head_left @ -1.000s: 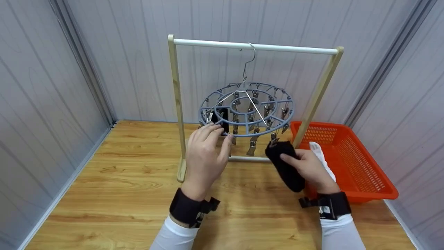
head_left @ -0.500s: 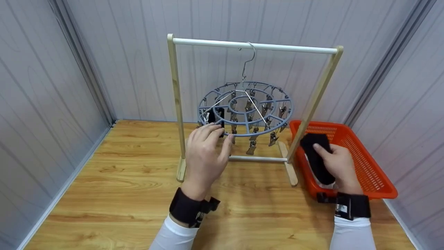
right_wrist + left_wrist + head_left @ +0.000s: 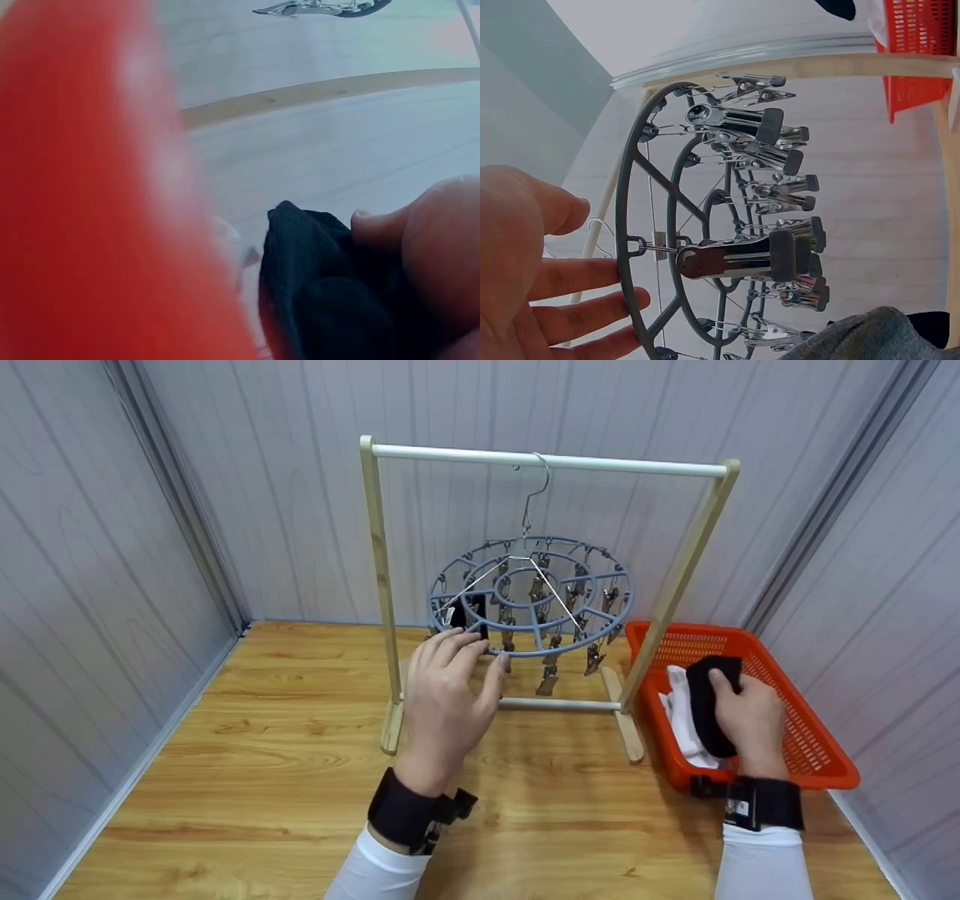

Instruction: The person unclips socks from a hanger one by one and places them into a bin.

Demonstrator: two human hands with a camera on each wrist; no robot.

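Note:
My right hand (image 3: 752, 721) pinches a black sock (image 3: 709, 701) between thumb and fingers, over the orange-red basket (image 3: 814, 712). White socks (image 3: 682, 720) lie in the basket beside it. My left hand (image 3: 446, 697) has its fingers loosely extended at the front left rim of a round grey-blue clip hanger (image 3: 536, 651). In the left wrist view, fingertips touch the hanger's ring (image 3: 622, 202) from behind. Several metal clips (image 3: 739, 259) dangle from it. Another black sock (image 3: 478, 611) hangs at the hanger's left side, partly hidden by the ring.
A wooden stand (image 3: 379, 577) with a white top bar (image 3: 630, 466) bears the hanger by its metal hook (image 3: 541, 484). Its right leg (image 3: 679, 577) stands close to the basket. Pale panel walls (image 3: 285, 510) enclose the wooden tabletop (image 3: 247, 780).
My right hand has pulled the black sock away from a front right clip and carried it right, over the basket. My left hand has stayed almost still at the hanger's rim.

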